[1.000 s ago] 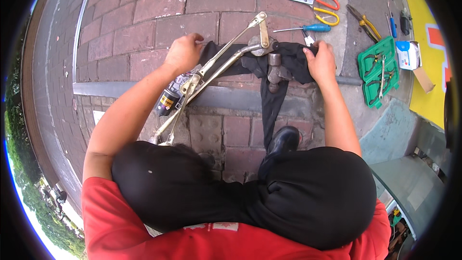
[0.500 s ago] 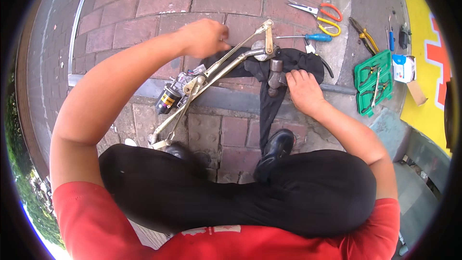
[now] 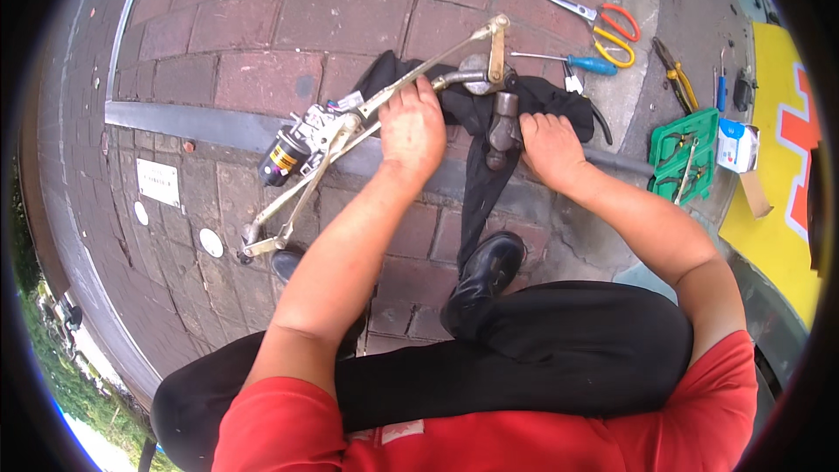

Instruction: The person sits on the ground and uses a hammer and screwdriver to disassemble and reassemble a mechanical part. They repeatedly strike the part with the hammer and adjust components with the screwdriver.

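Observation:
A windshield wiper linkage (image 3: 437,64) of metal rods, with a black motor (image 3: 285,156) at its left, lies over a black cloth (image 3: 476,201) on the brick paving. My left hand (image 3: 412,129) is closed around its long rod, fingertips hidden on the far side. A hammer (image 3: 504,128) rests on the cloth with its head just right of the rods. My right hand (image 3: 552,147) is closed over its handle close to the head, and the handle sticks out to the right beyond my palm.
Beyond the cloth lie scissors (image 3: 617,38) with red and yellow handles and a blue screwdriver (image 3: 591,64). Farther right are yellow-handled pliers (image 3: 676,79), a green tool case (image 3: 662,140) and a small white box (image 3: 736,145). My black shoe (image 3: 486,275) stands near the cloth.
My left hand has come down and right from above the linkage onto its rod. The linkage's left end has swung slightly left, and my left leg has moved outward. My right hand stays at the hammer.

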{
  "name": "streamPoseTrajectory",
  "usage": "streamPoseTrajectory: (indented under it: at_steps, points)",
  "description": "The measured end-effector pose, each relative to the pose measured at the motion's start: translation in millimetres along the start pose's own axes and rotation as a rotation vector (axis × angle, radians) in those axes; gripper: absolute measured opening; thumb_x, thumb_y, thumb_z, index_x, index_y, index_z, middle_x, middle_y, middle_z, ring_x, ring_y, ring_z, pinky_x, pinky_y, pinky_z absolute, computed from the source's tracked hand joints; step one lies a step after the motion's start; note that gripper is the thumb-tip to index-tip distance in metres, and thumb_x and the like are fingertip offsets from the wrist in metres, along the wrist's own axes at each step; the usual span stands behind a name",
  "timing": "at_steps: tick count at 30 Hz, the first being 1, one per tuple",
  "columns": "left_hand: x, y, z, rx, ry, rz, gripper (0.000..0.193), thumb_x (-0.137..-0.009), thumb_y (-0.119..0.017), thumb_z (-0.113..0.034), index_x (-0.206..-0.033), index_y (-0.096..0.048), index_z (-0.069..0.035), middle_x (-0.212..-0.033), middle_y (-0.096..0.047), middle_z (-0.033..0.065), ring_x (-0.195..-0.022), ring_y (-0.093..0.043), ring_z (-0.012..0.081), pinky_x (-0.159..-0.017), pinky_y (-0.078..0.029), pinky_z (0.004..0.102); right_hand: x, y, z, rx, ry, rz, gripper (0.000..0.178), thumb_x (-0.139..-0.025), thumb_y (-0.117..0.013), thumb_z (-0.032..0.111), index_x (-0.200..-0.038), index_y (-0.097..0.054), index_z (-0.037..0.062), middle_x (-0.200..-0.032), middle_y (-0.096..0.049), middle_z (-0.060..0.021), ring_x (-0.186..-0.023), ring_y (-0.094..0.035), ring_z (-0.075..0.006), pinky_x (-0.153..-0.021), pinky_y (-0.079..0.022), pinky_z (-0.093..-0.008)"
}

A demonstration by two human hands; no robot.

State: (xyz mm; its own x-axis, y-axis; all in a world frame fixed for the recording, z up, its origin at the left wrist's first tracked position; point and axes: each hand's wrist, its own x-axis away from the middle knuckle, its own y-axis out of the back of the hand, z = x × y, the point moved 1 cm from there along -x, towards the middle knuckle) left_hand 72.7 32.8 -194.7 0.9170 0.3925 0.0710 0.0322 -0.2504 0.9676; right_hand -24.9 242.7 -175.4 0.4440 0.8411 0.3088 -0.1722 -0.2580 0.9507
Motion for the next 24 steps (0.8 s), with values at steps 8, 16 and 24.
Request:
streamPoseTrajectory:
  at_steps: [8,16,24]
  points:
    - [-30,2,15,0.017,-0.162,0.173,0.013,-0.086,-0.053,-0.007,-0.099,-0.056,-0.003,-0.095,-0.067,0.0206,-0.088,-0.069,0.0348,-0.073,-0.057,0.0446,22,70,-6,-0.271,-0.020,-0.013,0.043,-0.074,-0.071,0.015,-0.114,-0.059,0.0051,-0.104,-0.064,-0.0132,-0.108,-0.056,-0.0315,-0.100,-0.037,-0.0543]
    - [-53,56,43,0.279,-0.164,0.189,0.022,-0.086,-0.057,-0.013,-0.102,-0.058,0.002,-0.090,-0.066,0.0281,-0.091,-0.064,0.0447,-0.083,-0.050,0.0513,30,130,-35,-0.859,-0.206,0.033,0.046,-0.080,-0.074,0.009,-0.121,-0.056,-0.0017,-0.095,-0.067,-0.0119,-0.087,-0.063,-0.0200,-0.080,-0.050,-0.0352]
    - [-60,62,42,0.566,-0.250,0.225,0.042,-0.082,-0.062,-0.017,-0.121,-0.062,-0.002,-0.106,-0.067,0.0254,-0.105,-0.063,0.0389,-0.091,-0.050,0.0444,20,183,-45,-0.814,-0.395,-0.119,0.064,-0.082,-0.075,0.011,-0.139,-0.048,0.0011,-0.100,-0.065,-0.0083,-0.090,-0.058,-0.0125,-0.085,-0.047,-0.0276]
